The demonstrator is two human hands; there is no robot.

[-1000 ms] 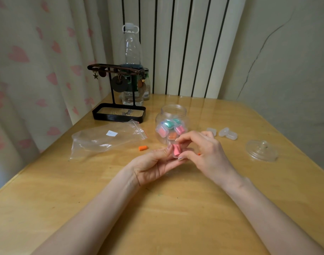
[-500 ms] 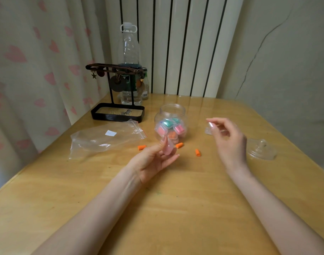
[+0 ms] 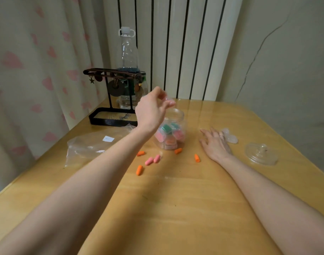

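Left hand (image 3: 153, 111) hovered right over the open jar (image 3: 180, 116), pinching a small clear case (image 3: 167, 99), kinda blurry. Right hand (image 3: 215, 142) lay flat, fingers loose, just right of the jar.

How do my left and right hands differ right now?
The left hand is raised over the open jar; the right hand lies on the table. The left hand's fingers curl, pinching a small clear case; the right hand's are straight and spread. Both are bare.
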